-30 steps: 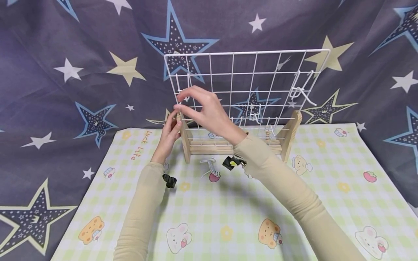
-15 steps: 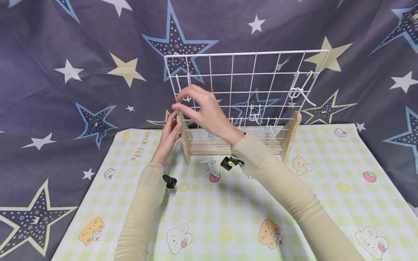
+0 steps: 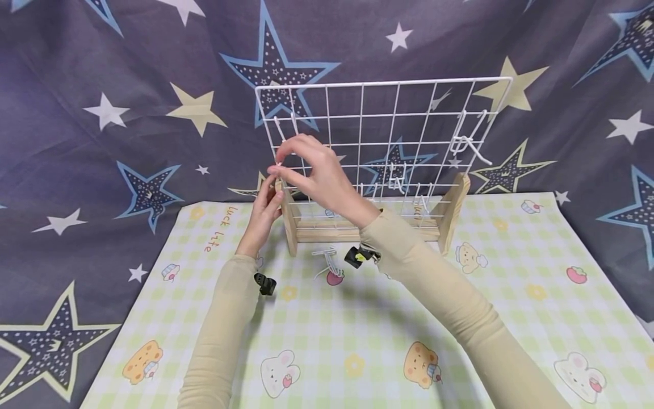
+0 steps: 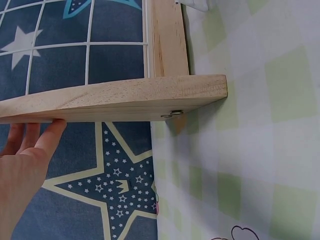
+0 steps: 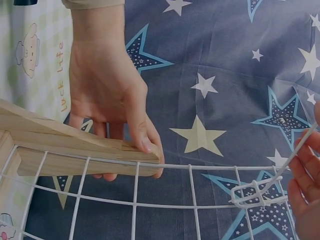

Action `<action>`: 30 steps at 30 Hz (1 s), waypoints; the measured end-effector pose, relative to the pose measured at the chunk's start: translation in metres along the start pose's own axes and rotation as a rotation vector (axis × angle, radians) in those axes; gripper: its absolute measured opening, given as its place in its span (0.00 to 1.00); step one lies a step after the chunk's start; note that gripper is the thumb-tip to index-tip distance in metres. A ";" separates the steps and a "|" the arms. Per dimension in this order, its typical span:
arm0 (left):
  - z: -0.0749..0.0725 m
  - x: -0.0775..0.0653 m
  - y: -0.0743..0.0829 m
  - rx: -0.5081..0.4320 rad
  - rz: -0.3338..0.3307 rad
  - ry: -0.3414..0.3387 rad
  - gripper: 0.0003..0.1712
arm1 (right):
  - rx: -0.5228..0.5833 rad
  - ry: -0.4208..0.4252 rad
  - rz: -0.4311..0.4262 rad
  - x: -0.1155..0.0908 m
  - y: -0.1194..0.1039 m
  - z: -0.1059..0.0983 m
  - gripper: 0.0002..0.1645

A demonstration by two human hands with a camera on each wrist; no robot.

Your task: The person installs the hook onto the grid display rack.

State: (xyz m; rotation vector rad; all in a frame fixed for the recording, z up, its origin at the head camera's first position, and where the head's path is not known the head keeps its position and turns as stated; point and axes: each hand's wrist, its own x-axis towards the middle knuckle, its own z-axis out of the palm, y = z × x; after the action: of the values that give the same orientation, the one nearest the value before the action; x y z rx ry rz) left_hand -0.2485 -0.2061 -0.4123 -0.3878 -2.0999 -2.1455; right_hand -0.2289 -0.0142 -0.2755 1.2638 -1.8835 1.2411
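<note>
A white wire grid (image 3: 378,115) stands upright in a wooden stand, braced at each end by a wooden side post (image 3: 288,221). My left hand (image 3: 260,221) grips the top of the left post; in the right wrist view its thumb and fingers lie on opposite sides of the wood (image 5: 75,135). Higher up, my right hand (image 3: 324,176) pinches the prong of a white wire hook (image 5: 255,195) that sits against the grid's left part. In the head view that hand covers most of this hook.
Other white hooks hang on the grid: one at the upper right (image 3: 464,144), one in the middle (image 3: 395,183) and one lower down (image 3: 421,201). Several loose hooks (image 3: 329,262) lie on the checked tablecloth (image 3: 317,324) before the stand. A star-patterned curtain (image 3: 153,113) hangs close behind.
My right hand has shifted very slightly left at the hook. The left hand stays at the post, and the head view has drifted a little.
</note>
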 end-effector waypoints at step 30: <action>0.000 0.002 -0.001 0.006 -0.008 0.010 0.28 | 0.089 0.052 0.079 -0.051 0.001 -0.001 0.03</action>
State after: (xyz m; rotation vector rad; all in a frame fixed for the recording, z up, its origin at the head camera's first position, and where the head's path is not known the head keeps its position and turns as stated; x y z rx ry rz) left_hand -0.2507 -0.2056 -0.4131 -0.3671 -2.1059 -2.1401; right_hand -0.2086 0.0076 -0.3176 1.2011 -1.8758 1.3996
